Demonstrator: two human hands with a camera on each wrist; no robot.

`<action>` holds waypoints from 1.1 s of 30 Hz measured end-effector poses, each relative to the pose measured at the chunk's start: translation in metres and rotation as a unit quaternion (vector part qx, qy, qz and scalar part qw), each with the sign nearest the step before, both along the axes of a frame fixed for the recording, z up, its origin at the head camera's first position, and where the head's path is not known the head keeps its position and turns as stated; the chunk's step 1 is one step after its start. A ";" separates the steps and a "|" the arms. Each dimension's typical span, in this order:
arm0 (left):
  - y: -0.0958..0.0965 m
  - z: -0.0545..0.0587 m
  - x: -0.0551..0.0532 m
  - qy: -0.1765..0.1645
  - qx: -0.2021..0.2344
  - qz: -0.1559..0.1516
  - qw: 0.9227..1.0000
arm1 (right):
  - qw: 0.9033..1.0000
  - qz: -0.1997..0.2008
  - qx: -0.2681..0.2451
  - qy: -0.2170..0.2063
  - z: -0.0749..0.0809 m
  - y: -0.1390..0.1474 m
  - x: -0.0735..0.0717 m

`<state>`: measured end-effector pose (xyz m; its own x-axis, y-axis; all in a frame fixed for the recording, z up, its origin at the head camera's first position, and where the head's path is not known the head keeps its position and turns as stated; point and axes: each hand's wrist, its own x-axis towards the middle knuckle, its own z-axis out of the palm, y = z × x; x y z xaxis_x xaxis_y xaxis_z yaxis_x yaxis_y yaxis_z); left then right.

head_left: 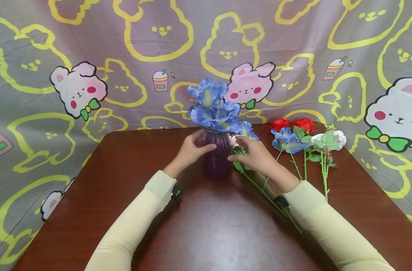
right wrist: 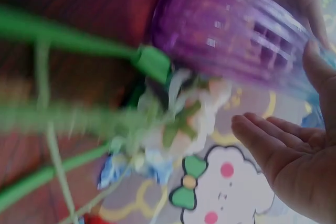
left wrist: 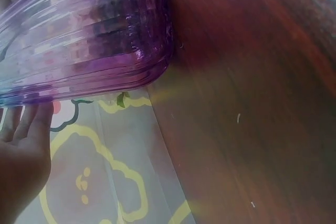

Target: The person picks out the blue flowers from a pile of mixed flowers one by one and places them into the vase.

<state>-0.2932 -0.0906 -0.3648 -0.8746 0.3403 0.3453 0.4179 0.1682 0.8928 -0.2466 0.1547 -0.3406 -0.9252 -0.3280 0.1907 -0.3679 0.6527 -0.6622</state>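
A ribbed purple glass vase [head_left: 217, 156] stands upright on the table with blue flowers [head_left: 214, 107] in its mouth. My left hand [head_left: 192, 150] holds the vase from the left, its thumb across the front and its fingers at the far side. In the left wrist view, the fingers of that hand [left wrist: 29, 150] lie against the ribbed glass [left wrist: 100, 40]. My right hand [head_left: 256, 156] is at the vase's right side with thumb and fingers spread. The right wrist view shows its thumb [right wrist: 317, 69] at the upper part of the vase and the other fingers apart from the glass.
Right of the vase lie a pale flower [head_left: 233, 141] and another blue flower [head_left: 247, 130], with green stems under my right forearm. Farther right lie red roses [head_left: 304, 124], a blue flower [head_left: 288, 140] and white roses [head_left: 338, 139]. A patterned curtain [head_left: 178, 41] hangs behind the table [head_left: 131, 162].
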 end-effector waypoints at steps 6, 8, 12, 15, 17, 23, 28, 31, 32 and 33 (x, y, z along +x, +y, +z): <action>0.000 0.000 0.001 -0.003 -0.007 0.009 1.000 | 0.999 -0.033 0.034 -0.017 0.007 0.033 0.003; -0.001 0.000 0.001 -0.002 -0.007 0.010 1.000 | 0.998 -0.045 0.044 -0.022 0.009 0.043 0.003; -0.001 0.000 0.001 0.002 -0.002 0.005 1.000 | 0.994 -0.071 0.073 -0.033 0.010 0.059 0.005; -0.001 0.001 0.002 0.004 -0.005 0.006 1.000 | 0.991 -0.084 0.098 -0.030 0.007 0.069 0.006; -0.001 0.001 0.003 0.005 -0.007 0.006 1.000 | 0.989 -0.089 0.112 -0.031 0.004 0.075 0.007; 0.000 0.001 0.003 0.002 -0.010 0.013 1.000 | 0.982 -0.094 0.152 -0.066 -0.006 0.087 0.008; 0.000 0.000 0.002 0.002 -0.009 0.014 1.000 | 0.976 -0.089 0.181 -0.077 -0.013 0.093 0.009; -0.001 0.000 0.002 0.003 -0.004 0.011 1.000 | 0.974 -0.084 0.193 -0.083 -0.016 0.097 0.009; -0.001 0.000 0.002 0.003 -0.004 0.010 1.000 | 0.973 -0.081 0.197 -0.085 -0.018 0.098 0.009; -0.001 0.000 0.002 0.004 -0.004 0.009 1.000 | 0.972 -0.080 0.202 -0.088 -0.019 0.098 0.009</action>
